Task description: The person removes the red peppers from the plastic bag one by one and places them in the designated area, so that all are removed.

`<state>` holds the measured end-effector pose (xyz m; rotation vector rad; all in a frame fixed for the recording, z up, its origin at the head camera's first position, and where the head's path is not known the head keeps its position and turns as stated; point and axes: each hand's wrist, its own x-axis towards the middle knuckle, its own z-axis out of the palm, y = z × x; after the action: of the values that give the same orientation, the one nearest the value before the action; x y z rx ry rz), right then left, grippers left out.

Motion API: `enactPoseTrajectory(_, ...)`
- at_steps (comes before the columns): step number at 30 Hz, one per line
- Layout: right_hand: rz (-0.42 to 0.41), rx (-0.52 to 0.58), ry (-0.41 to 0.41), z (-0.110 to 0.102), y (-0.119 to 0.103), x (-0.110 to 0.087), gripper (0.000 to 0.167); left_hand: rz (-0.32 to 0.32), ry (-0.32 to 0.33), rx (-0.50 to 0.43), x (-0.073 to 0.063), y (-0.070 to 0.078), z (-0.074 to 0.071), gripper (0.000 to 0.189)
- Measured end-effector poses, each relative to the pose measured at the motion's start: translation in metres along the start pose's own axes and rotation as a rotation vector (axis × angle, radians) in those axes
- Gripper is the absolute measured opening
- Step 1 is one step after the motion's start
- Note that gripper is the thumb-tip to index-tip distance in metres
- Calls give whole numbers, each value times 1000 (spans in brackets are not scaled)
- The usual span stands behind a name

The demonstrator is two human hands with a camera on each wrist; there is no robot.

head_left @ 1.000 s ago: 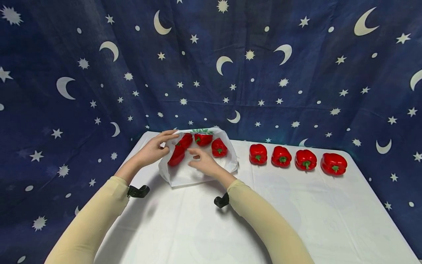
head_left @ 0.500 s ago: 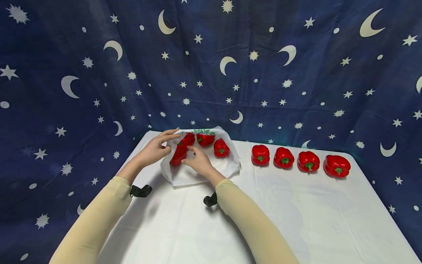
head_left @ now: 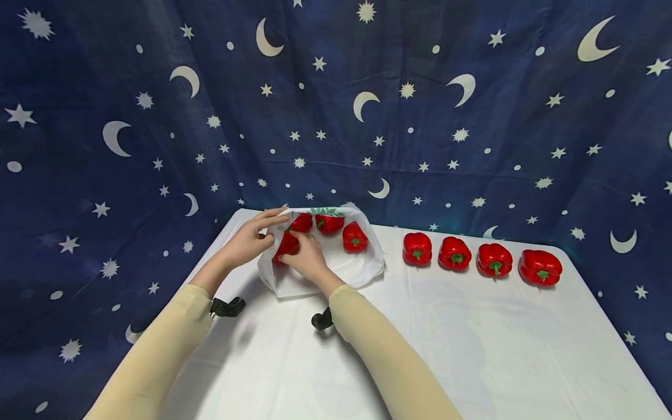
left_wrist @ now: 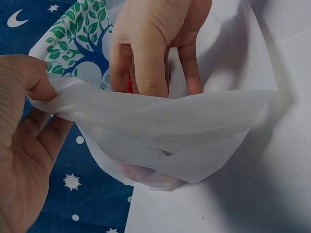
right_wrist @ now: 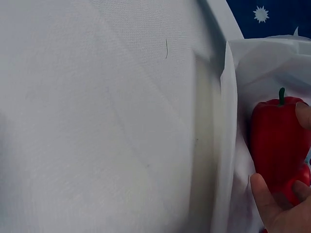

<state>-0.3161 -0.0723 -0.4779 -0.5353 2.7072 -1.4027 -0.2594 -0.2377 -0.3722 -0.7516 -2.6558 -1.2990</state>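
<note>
Right hand [head_left: 308, 256] has shifted left in the thin white bag [head_left: 373, 262], gripping a red bell pepper [right_wrist: 276, 143]; left hand [head_left: 248, 239] pinches its rim [left_wrist: 194, 104]; a slip could collapse it.

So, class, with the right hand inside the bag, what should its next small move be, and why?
Probably a gentle lift of the red pepper by the right hand: the hand spans that pepper, touching it from two sides, while the left hand pinches the edge of the white bag, whose open mouth seems to leave room.
</note>
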Motion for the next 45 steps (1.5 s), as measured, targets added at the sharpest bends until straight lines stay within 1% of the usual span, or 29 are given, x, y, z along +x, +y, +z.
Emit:
enactPoseTrajectory(5, -6, -26, 5, 4, -2, 3, 73, 0, 2, 4, 0, 0, 0, 54)
enactPoseTrajectory(9, -17, -42, 5, 7, -4, 4, 73, 22, 5, 4, 0, 0, -1, 55)
enactPoseTrajectory(13, -8, -70, 3, 11, -5, 4, 74, 36, 11, 2, 0, 1, -1, 55)
enactPoseTrajectory(18, 10, -104, 22, 13, -6, 4, 71, 30, 3, -6, 1, 3, -1, 55)
enactPoseTrajectory(20, 10, -105, 19, 12, -5, 5, 70, 26, 3, -8, 2, -1, -1, 54)
enactPoseTrajectory(23, -1, -115, -2, 8, -4, 5, 67, 24, 11, -6, 4, -12, 1, 55)
enactPoseTrajectory(27, -26, -131, -43, -1, 2, 5, 63, 23, 21, -1, 7, -30, 1, 57)
enactPoseTrajectory(31, -47, -129, -89, -15, 10, 2, 63, 27, 21, 7, 6, -39, -1, 60)
enactPoseTrajectory(38, -50, -118, -175, -42, 24, -5, 64, 26, 3, -1, 3, -40, -3, 61)
enactPoseTrajectory(45, -65, -106, -292, -71, 34, -14, 60, 20, 6, 17, 4, -41, -3, 60)
